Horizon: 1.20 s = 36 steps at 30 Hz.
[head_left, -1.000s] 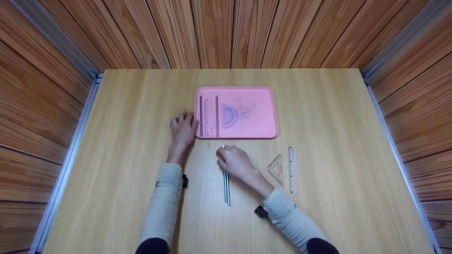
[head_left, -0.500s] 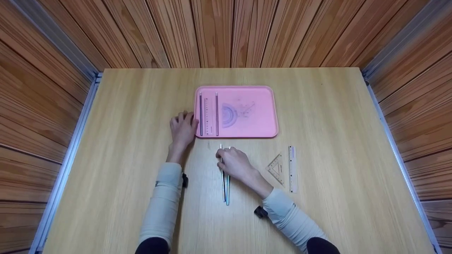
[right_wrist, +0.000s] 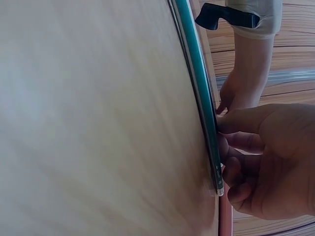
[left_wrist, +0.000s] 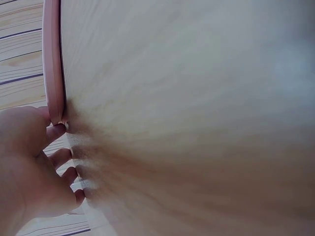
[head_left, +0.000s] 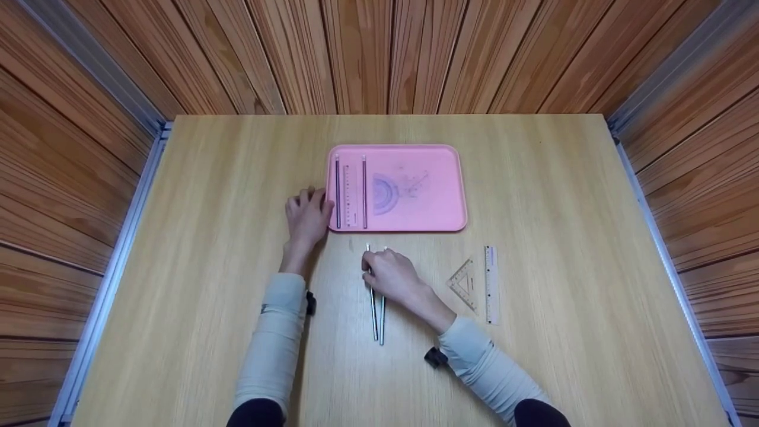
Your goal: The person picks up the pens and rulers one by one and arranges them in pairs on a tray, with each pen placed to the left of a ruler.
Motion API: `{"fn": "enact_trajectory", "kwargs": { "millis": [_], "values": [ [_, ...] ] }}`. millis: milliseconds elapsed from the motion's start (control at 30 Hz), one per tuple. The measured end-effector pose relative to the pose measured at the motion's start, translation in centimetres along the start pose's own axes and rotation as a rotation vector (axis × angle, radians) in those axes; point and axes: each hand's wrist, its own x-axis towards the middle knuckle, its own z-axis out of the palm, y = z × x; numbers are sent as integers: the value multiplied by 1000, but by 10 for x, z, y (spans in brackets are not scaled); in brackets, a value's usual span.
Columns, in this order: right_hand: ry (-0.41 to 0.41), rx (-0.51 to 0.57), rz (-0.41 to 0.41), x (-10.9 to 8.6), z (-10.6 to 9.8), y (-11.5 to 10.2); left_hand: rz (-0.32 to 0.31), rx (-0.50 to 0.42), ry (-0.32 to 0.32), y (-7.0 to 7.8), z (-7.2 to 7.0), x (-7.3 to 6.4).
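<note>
My left hand [head_left: 307, 220] holds the left rim of a pink tray [head_left: 409, 230], thumb over the edge and fingers beside it, fingertips down on the table. On the tray lie two dark pencils [head_left: 338, 196], a clear ruler [head_left: 351, 198] and a bluish protractor [head_left: 385, 194]. My right hand [head_left: 391, 273] pinches the left one of two loose pencils, a slim dark-silver pencil [head_left: 373, 317], below the tray. Beside it lies a teal pencil [head_left: 382, 323], partly under the hand; in the right wrist view this teal pencil [right_wrist: 199, 73] hides the fingertips.
A clear set square [head_left: 464, 284] and a second clear ruler [head_left: 491, 284] lie on the wooden table [head_left: 563, 237] to the right of my right hand. Wood-panelled walls [head_left: 367, 56] stand behind the table and at both sides.
The left pencil has shifted slightly left under my right hand, and the gap between the two pencils has widened. My left hand and the tray have stayed in place.
</note>
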Motion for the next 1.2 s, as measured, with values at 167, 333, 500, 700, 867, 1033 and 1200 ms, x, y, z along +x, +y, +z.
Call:
{"fn": "enact_trajectory", "kwargs": {
  "millis": [167, 333, 500, 700, 867, 1033, 1200],
  "values": [
    [12, -6, -2, 0, 0, -1, 10, -8, 5, -1, 0, 0],
    [16, -9, -3, 0, 0, -2, 13, -18, 6, -1, 0, -1],
    [1, -12, 6, 1, 1, -2, -3, -19, 2, 0, 0, -1],
    [-10, -17, 15, 1, 2, -2, -10, -26, 3, 0, 0, -1],
    [4, -6, 15, 2, 2, -2, -22, -36, 4, 0, 0, -1],
    [7, -13, 28, 2, 2, -3, -23, -42, 3, 1, 0, -1],
    [22, -18, 14, 1, 1, -3, -7, -43, 1, 1, -1, -2]
  ]
}}
